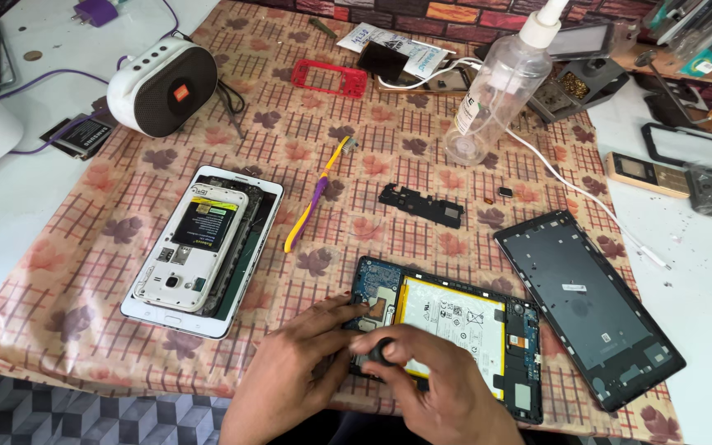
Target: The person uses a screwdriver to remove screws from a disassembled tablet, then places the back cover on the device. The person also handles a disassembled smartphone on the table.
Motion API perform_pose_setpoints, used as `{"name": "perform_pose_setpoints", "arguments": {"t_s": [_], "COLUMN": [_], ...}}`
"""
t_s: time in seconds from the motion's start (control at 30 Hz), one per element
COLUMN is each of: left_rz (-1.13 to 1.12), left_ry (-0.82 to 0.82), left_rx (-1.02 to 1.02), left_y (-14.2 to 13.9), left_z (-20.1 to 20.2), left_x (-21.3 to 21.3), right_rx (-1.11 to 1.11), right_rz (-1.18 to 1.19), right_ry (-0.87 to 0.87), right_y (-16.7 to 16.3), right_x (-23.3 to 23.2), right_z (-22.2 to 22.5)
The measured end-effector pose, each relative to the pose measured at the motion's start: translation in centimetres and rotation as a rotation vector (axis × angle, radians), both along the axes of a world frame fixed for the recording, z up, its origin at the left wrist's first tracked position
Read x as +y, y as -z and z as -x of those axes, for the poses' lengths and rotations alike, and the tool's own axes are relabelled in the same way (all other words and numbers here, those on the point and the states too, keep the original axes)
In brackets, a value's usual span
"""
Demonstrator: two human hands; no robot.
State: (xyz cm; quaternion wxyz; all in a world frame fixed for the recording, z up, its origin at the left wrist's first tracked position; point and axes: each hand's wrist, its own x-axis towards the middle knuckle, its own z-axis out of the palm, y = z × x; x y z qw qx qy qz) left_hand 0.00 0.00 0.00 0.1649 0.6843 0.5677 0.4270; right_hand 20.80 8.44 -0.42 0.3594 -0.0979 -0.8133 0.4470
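An opened tablet (463, 325) lies near the table's front edge, its blue circuit board and white battery exposed. My left hand (294, 371) rests on the tablet's left edge, fingers pressing near the board. My right hand (438, 387) is over the tablet's lower part, closed around a small black round-topped tool (382, 352) held upright against the board. The tool's tip is hidden by my fingers.
The tablet's black back cover (591, 305) lies to the right. A white tablet with an open white phone (199, 247) on it lies left. A yellow-purple toothbrush (316, 194), black plastic part (422, 204), clear spray bottle (496, 86), red frame (329, 77) and white speaker (162, 85) sit behind.
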Motion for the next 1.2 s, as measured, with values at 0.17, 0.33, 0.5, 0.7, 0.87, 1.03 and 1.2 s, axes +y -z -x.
{"name": "perform_pose_setpoints", "arguments": {"t_s": [0.17,0.33,0.5,0.7,0.87,1.03,1.2], "left_rz": [0.047,0.017,0.038,-0.008,0.020,0.015,-0.006], "left_ry": [-0.016,0.004,-0.031,-0.004,-0.015,-0.016,0.001], "left_rx": [-0.022,-0.034,-0.034,-0.015,-0.038,-0.020,-0.026], "left_y": [0.1,0.1,0.2,0.1,0.0,0.0,0.1], "left_z": [0.0,-0.1,-0.1,0.0,-0.1,-0.1,0.0], "left_x": [-0.1,-0.1,-0.1,0.0,-0.2,-0.1,-0.1], "right_rx": [0.057,0.073,0.064,0.121,-0.031,0.109,0.112], "right_rz": [-0.241,-0.198,-0.190,-0.274,-0.247,-0.268,-0.274], "right_ry": [0.122,0.087,-0.090,0.234,0.167,0.114,0.275], "right_y": [0.0,-0.2,-0.4,0.3,-0.7,0.0,1.3], "right_x": [0.1,0.9,1.4,0.3,-0.2,0.4,0.3], "right_z": [0.6,0.5,-0.2,2.1,0.8,0.8,-0.1]}}
